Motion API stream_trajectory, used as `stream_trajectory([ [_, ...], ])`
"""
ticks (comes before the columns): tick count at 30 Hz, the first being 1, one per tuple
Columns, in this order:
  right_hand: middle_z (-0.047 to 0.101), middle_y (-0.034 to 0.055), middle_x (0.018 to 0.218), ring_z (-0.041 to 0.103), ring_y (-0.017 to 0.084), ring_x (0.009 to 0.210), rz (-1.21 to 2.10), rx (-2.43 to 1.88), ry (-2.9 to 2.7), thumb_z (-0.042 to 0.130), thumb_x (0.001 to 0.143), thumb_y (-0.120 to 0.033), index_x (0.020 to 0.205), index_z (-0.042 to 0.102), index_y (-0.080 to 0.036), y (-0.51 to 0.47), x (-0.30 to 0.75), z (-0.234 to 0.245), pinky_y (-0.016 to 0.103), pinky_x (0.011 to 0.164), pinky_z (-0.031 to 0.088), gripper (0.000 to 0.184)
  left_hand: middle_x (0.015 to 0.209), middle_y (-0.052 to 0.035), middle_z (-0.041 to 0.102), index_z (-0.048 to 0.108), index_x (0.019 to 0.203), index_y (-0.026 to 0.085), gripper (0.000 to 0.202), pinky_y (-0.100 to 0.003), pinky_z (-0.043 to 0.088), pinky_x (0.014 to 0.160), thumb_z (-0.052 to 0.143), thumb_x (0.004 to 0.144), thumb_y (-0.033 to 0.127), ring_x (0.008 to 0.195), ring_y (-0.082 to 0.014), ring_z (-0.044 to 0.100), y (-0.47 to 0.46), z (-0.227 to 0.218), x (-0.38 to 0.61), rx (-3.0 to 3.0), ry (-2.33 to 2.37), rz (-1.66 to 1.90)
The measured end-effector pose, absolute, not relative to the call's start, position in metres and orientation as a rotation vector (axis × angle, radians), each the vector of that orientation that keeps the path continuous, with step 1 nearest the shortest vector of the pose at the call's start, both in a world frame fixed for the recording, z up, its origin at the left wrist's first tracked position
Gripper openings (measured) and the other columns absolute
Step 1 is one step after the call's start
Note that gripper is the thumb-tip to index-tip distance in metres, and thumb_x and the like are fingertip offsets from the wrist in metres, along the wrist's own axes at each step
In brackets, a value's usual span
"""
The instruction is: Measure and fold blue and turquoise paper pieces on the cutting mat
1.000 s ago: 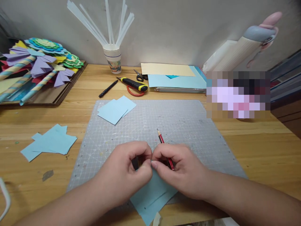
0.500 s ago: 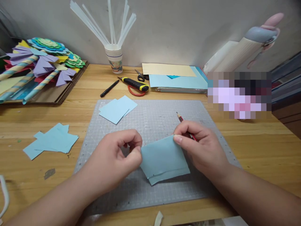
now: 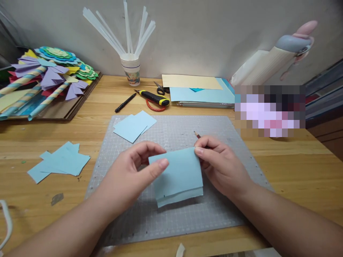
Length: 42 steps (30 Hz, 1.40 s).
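While the paper (image 3: pixel 178 176), folded, hangs just above the mat (image 3: pixel 209 214), my left grip (image 3: pixel 134 171) pinches its upper left corner, thumb on the front, fingers curled behind. My right grip (image 3: pixel 222 166) is closed on the upper right corner, thumb on top, with a pencil (image 3: pixel 197 135) tucked under the fingers, tip pointing away from me. Both forearms reach in from the near edge of the counter (image 3: pixel 294 167), wrists turned inward. Half a second ago the paper sat tilted and further right; now it is squared, and my left thumb covers more of it.
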State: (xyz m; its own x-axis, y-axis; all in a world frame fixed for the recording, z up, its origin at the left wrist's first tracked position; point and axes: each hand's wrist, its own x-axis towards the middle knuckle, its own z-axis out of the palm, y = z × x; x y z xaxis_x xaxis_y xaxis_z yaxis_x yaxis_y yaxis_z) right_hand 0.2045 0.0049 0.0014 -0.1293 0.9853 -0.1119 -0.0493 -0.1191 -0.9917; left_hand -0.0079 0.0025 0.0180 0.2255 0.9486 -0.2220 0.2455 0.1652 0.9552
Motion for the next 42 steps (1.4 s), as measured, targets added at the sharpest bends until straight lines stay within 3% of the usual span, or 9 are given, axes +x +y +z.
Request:
stream_trajectory([
  [3, 0.055, -0.0029, 0.063, 0.053, 0.012, 0.058, 1.296, -1.291, -1.391, 0.056, 0.085, -0.029, 0.079, 0.056, -0.02, 0.001, 0.203, -0.001, 0.025, 0.053, 0.043, 0.01, 0.067, 0.0035, 0.06, 0.061, 0.074, 0.021, 0.02, -0.023, 0.04, 0.055, 0.062, 0.079, 0.04, 0.06, -0.0114, 0.052, -0.004, 0.02, -0.001, 1.497, 1.33, 0.629],
  [8, 0.072, 0.005, 0.096, 0.066, 0.018, 0.087, 0.605, -1.129, -1.979, 0.056, 0.084, -0.016, 0.096, 0.06, -0.021, -0.014, 0.202, 0.004, 0.033, 0.079, 0.05, 0.014, 0.068, 0.0043, 0.063, 0.061, 0.075, 0.021, 0.01, -0.026, 0.042, 0.063, 0.056, 0.083, 0.025, 0.065, -0.0121, 0.056, -0.016, 0.016, 0.004, 2.05, 1.287, 0.638],
  [14, 0.073, 0.0033, 0.086, 0.066, 0.018, 0.083, 0.28, -0.981, -2.353, 0.051, 0.081, -0.012, 0.086, 0.059, -0.02, -0.018, 0.199, 0.008, 0.041, 0.097, 0.041, 0.012, 0.072, 0.0006, 0.064, 0.061, 0.079, 0.02, 0.014, -0.03, 0.042, 0.07, 0.05, 0.088, 0.018, 0.07, -0.0139, 0.056, -0.022, 0.011, 0.004, 2.348, 1.156, 0.692],
  [20, 0.073, 0.0013, 0.081, 0.066, 0.018, 0.077, 0.165, -0.967, -2.378, 0.049, 0.075, -0.011, 0.078, 0.057, -0.023, -0.011, 0.198, 0.009, 0.043, 0.098, 0.04, 0.015, 0.073, 0.0008, 0.065, 0.059, 0.079, 0.02, 0.014, -0.029, 0.043, 0.069, 0.05, 0.089, 0.016, 0.071, -0.0137, 0.057, -0.022, 0.014, 0.003, 2.361, 1.129, 0.745],
  [30, 0.07, 0.0022, 0.076, 0.065, 0.02, 0.075, 0.281, -1.161, -2.062, 0.054, 0.069, -0.005, 0.078, 0.061, -0.023, 0.009, 0.219, 0.006, 0.044, 0.089, 0.046, 0.021, 0.072, 0.0048, 0.067, 0.064, 0.075, 0.026, 0.013, -0.024, 0.043, 0.061, 0.06, 0.084, 0.034, 0.067, -0.0136, 0.059, -0.015, 0.025, -0.009, 1.845, 1.491, 0.906],
  [34, 0.071, 0.0032, 0.084, 0.065, 0.018, 0.078, 0.904, -1.251, -1.694, 0.053, 0.084, -0.02, 0.082, 0.059, -0.022, 0.009, 0.217, 0.006, 0.035, 0.074, 0.05, 0.006, 0.067, 0.0051, 0.063, 0.064, 0.075, 0.025, 0.02, -0.022, 0.042, 0.055, 0.065, 0.079, 0.045, 0.063, -0.0125, 0.054, -0.006, 0.021, -0.011, 1.33, 1.488, 0.996],
  [37, 0.069, 0.0036, 0.083, 0.063, 0.016, 0.073, 1.439, -1.121, -1.547, 0.06, 0.084, -0.035, 0.098, 0.059, -0.02, 0.005, 0.21, 0.005, 0.029, 0.064, 0.049, 0.02, 0.069, 0.0054, 0.061, 0.062, 0.075, 0.023, 0.022, -0.019, 0.041, 0.055, 0.067, 0.078, 0.045, 0.063, -0.0102, 0.052, 0.0, 0.017, -0.01, 1.068, 1.422, 1.073],
  [40, 0.063, 0.0008, 0.077, 0.057, 0.013, 0.069, 1.577, -1.079, -1.617, 0.064, 0.082, -0.032, 0.084, 0.061, -0.019, 0.0, 0.205, 0.005, 0.026, 0.062, 0.046, 0.014, 0.07, 0.0046, 0.06, 0.06, 0.079, 0.021, 0.025, -0.019, 0.042, 0.054, 0.069, 0.076, 0.044, 0.062, -0.0095, 0.052, 0.005, 0.014, -0.008, 0.929, 1.414, 1.093],
  [42, 0.057, -0.0011, 0.07, 0.051, 0.012, 0.065, 1.524, -1.063, -1.626, 0.063, 0.083, -0.03, 0.075, 0.059, -0.02, -0.002, 0.204, 0.005, 0.025, 0.061, 0.043, 0.014, 0.073, 0.0043, 0.061, 0.061, 0.094, 0.022, 0.029, -0.02, 0.045, 0.056, 0.071, 0.074, 0.041, 0.064, -0.0105, 0.055, 0.007, 0.013, -0.006, 0.923, 1.401, 1.079],
])
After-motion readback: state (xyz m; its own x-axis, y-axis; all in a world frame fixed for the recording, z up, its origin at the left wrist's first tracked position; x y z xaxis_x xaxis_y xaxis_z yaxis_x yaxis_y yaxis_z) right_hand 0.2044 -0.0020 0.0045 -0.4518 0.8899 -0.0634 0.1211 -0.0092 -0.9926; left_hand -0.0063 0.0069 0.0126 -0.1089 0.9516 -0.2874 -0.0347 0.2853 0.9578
